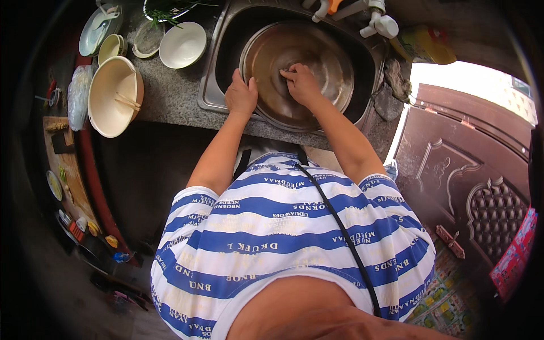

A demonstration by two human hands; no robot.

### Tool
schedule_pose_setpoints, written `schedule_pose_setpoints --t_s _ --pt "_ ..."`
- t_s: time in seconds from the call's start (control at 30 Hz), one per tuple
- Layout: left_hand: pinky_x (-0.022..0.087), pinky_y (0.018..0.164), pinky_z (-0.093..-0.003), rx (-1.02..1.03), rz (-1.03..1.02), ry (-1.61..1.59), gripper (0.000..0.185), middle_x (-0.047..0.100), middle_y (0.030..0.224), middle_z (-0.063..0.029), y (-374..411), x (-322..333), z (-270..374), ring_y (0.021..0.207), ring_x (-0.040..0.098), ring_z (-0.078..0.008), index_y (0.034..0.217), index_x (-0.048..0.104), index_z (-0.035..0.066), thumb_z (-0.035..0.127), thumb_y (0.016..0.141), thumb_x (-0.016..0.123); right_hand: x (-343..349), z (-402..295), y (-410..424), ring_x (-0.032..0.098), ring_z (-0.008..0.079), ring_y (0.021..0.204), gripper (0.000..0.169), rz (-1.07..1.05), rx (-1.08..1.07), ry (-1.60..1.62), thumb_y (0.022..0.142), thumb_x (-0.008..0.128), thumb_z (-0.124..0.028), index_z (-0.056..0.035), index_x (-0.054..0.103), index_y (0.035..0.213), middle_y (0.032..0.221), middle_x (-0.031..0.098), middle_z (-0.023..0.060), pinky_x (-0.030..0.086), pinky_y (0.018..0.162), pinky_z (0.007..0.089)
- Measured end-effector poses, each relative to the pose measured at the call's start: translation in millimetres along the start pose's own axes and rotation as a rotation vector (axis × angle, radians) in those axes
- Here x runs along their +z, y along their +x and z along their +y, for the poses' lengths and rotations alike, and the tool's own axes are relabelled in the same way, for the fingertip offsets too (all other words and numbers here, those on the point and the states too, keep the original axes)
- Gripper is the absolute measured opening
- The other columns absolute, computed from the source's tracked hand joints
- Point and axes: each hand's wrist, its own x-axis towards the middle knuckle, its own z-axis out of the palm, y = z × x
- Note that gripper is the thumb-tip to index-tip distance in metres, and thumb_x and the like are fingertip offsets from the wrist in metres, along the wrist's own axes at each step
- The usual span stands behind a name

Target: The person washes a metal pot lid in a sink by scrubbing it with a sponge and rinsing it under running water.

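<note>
A wide, round metal pan or lid [272, 102] lies over the stainless steel sink [209, 91], its inner face brownish and wet-looking. My left hand [241, 94] grips its left rim, thumb on the inside and fingers at the edge. Near the middle of the metal surface, my right hand [301, 85] presses with bent fingers on a small dark thing, perhaps a scouring pad [284, 75]; most of it is hidden under the fingers. What lies beneath the round metal piece in the sink cannot be seen.
White taps [380, 25] overhang the sink's far right. A white bowl [183, 45], smaller bowls [110, 49] and a cream basin [111, 97] with chopsticks stand left. Right of the sink lie grey rags [397, 80] and a yellow bottle [423, 44]. A brown door [450, 170] is at right.
</note>
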Motion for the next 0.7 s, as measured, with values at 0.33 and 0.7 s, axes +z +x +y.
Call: schedule_pose_setpoints --t_s 0.33,0.7 --pt "0.048 0.047 -0.0252 -0.369 -0.750 -0.384 0.030 0.064 0.069 -0.0092 -36.7 -64.0 -11.5 0.053 0.062 -0.0151 0.089 0.059 -0.002 0.026 0.084 0.070 -32.4 -19.9 -94.5 0.054 0.0316 0.100 0.031 0.147 0.190 0.032 0.076 0.066 -0.019 -0.0088 0.068 0.106 0.106 0.058 0.0136 0.046 0.087 0.0405" --pt "0.050 0.080 -0.0368 0.204 -0.086 -0.117 0.043 0.067 0.094 -0.0175 58.3 -7.8 -13.1 0.088 0.066 -0.0290 0.110 0.060 -0.002 0.028 0.080 0.069 -33.4 -18.3 -97.8 0.051 0.0330 0.107 0.032 -0.011 0.113 0.049 0.076 0.063 -0.012 -0.0060 0.065 0.107 0.108 0.057 0.0153 0.044 0.092 0.0411"
